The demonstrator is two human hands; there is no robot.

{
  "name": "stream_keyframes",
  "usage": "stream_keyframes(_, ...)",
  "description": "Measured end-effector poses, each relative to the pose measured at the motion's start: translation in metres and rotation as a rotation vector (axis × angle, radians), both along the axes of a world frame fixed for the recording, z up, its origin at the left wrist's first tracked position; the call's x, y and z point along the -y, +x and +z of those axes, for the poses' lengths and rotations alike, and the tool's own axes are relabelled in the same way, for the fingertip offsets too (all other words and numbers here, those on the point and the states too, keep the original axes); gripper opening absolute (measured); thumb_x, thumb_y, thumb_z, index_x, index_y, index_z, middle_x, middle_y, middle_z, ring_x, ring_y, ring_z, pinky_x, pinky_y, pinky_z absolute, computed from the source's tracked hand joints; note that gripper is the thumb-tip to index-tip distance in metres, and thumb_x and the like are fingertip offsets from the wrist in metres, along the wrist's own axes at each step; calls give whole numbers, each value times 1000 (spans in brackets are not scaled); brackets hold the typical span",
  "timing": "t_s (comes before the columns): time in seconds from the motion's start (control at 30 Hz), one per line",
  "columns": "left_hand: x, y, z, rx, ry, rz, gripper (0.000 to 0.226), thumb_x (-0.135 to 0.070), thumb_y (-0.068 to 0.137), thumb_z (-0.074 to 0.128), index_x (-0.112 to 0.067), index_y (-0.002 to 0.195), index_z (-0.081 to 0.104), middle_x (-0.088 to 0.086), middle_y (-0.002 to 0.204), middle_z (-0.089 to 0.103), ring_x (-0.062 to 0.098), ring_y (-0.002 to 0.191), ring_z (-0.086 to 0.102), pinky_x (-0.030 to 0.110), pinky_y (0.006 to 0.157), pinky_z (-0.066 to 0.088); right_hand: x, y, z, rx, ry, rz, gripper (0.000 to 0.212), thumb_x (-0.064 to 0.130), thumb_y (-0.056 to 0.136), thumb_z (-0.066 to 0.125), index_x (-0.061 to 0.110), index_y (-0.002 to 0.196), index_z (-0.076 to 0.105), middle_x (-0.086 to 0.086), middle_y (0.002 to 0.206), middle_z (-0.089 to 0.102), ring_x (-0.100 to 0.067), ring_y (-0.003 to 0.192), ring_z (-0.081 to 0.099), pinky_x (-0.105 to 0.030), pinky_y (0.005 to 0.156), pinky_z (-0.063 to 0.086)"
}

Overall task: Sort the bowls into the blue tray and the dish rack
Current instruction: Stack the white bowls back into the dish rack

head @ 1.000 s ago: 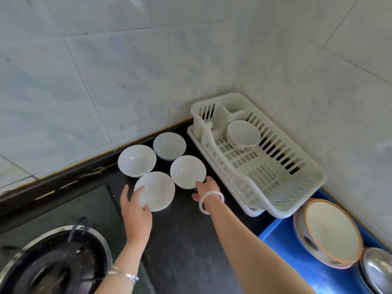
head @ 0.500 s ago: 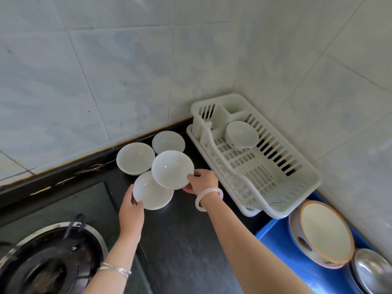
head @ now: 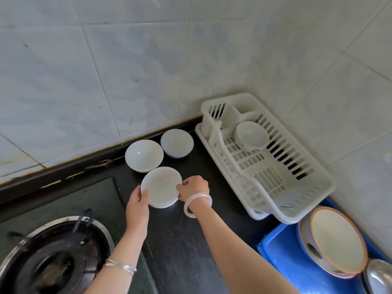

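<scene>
White bowl stack [head: 161, 185] gripped by rim between left hand [head: 135, 205], right hand [head: 194, 186].

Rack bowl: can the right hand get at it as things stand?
Likely yes, once freed: the right hand pinches the stacked bowls, but the rack is open-topped and nothing covers the rack bowl.
</scene>
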State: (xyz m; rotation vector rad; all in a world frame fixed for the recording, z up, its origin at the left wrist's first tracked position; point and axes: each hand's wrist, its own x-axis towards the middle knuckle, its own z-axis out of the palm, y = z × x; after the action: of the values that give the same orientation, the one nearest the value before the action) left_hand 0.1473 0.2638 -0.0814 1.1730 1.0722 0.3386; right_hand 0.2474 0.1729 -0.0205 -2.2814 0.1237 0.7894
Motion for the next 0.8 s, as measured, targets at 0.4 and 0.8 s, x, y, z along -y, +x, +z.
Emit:
stream_keyframes(0.4,-8,4,7,-24,-83,-29,48,1,90,45,-20,133,47,2,126,53,22,117,49,38,88,48,7,3,-10,-210,137,-55,29,17,88,58,21,117,58,-8,111,64,-24,94,66,-37,83,58)
stream_keyframes(0.8,-9,18,43,0,-29,-87,51,1,89,48,-29,131,49,-4,120,51,17,109,48,29,76,50,15,8,3,-160,449,-229,15,29,91,52,29,99,64,8,80,61,-16,79,64,-27,64,56)
